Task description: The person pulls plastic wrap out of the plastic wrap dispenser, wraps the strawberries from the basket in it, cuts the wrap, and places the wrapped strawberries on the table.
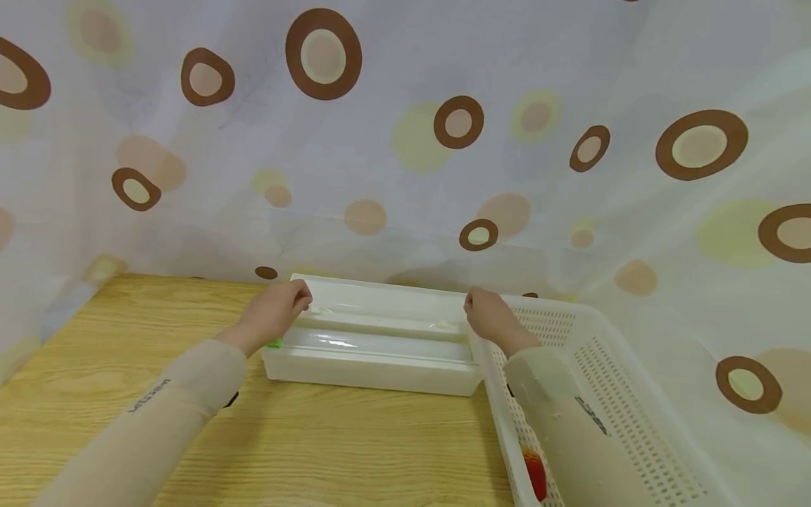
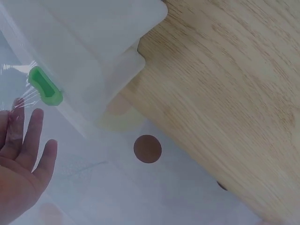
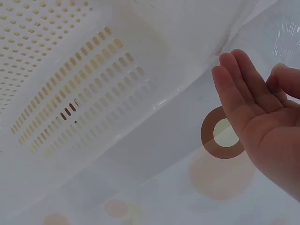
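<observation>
A long white cling film dispenser (image 1: 374,375) sits on the table with its lid (image 1: 380,299) raised. The shiny white roll (image 1: 374,343) lies inside it. At its left end is a green slider (image 2: 45,86). My left hand (image 1: 279,310) pinches clear cling film above the left end; creases fan from the fingertips in the left wrist view, other fingers spread. Over the right end, my right hand (image 1: 491,317) pinches the film between thumb and index finger, the other fingers extended in the right wrist view. The film itself barely shows in the head view.
A white perforated basket (image 1: 624,373) stands at the right, under my right forearm, with a red item (image 1: 535,473) partly visible in it. The wooden table (image 1: 329,443) meets a white sheet with brown and yellow circles (image 1: 380,162) behind the dispenser.
</observation>
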The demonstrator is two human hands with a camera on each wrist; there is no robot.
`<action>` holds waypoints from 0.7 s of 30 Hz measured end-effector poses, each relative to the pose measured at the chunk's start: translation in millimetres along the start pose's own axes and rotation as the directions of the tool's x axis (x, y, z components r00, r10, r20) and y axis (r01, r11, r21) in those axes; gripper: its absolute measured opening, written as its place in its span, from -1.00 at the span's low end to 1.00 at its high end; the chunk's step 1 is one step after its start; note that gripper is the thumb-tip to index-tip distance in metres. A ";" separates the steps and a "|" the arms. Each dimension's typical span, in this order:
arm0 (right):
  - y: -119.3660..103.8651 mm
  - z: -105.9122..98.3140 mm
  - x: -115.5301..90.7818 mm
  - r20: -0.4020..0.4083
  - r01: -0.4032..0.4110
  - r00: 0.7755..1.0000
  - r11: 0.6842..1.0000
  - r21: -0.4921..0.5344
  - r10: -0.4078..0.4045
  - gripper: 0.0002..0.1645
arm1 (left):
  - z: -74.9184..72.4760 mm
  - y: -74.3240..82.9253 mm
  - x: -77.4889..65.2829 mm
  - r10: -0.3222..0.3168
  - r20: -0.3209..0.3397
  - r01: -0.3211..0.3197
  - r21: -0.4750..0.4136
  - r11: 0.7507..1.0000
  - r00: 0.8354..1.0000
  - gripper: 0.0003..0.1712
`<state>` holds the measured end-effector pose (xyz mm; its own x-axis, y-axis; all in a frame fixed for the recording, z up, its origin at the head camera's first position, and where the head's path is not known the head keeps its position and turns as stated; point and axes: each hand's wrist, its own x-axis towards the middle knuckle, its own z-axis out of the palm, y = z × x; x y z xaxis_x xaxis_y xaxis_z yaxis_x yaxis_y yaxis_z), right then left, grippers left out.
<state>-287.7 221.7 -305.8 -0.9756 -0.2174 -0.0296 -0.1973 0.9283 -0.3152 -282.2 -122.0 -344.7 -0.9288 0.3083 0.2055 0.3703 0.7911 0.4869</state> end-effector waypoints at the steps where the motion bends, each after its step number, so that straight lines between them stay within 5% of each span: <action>1: -0.1 -0.3 -0.4 -0.003 -0.009 1.000 1.000 0.030 0.009 -0.79 | 0.6 0.5 0.6 -0.004 -0.014 0.003 -0.010 1.000 1.000 -0.82; 9: 2.2 -7.4 -3.4 0.078 -0.091 0.995 0.942 0.323 0.069 -0.78 | -1.0 5.0 -0.1 -0.008 -0.094 0.001 -0.079 0.997 0.996 -0.82; 21: -5.9 -21.1 -17.1 0.095 -0.146 0.989 0.905 0.400 0.118 -0.71 | -15.3 15.7 -8.2 0.013 -0.141 -0.032 -0.138 0.990 0.990 -0.84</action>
<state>-271.9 226.3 -283.5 -0.9786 -0.1339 -0.1560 0.0025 0.7510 -0.6603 -268.5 -120.2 -325.8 -0.9130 0.2407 0.3294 0.3983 0.7004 0.5923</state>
